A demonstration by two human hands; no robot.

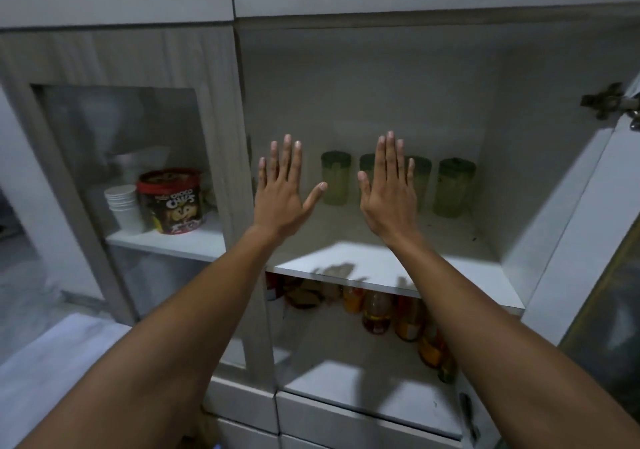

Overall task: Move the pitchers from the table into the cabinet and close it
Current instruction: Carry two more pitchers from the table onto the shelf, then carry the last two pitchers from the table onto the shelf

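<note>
The pale cabinet (363,78) fills the view, its right-hand door (568,227) swung open and cut off by the frame edge. The left-hand door (221,158) is closed; it has a wood-grain frame and a glass pane, hazy with reflections. At lower left a pale, blurred surface (52,362) runs out of frame. A smooth white shelf (381,265) crosses the open compartment, lit at the front and dim at the back.

Both forearms reach up from the bottom corners. The left hand (282,189) and the right hand (388,189) are raised in front of the compartment, backs to the camera, fingers straight and spread, holding nothing.

The pitchers (453,187) stand upright in a row at the back of that shelf: translucent green cylinders with darker lids. Four can be made out, two of them partly hidden behind the right hand; their handles and spouts are too dim to tell.

Below, orange and amber bottles (377,312) crowd a lower shelf, blurred. Behind the glass sit a round chocolate-cereal tub (169,201) and stacked white cups (124,208). A metal hinge (604,100) shows at upper right.
</note>
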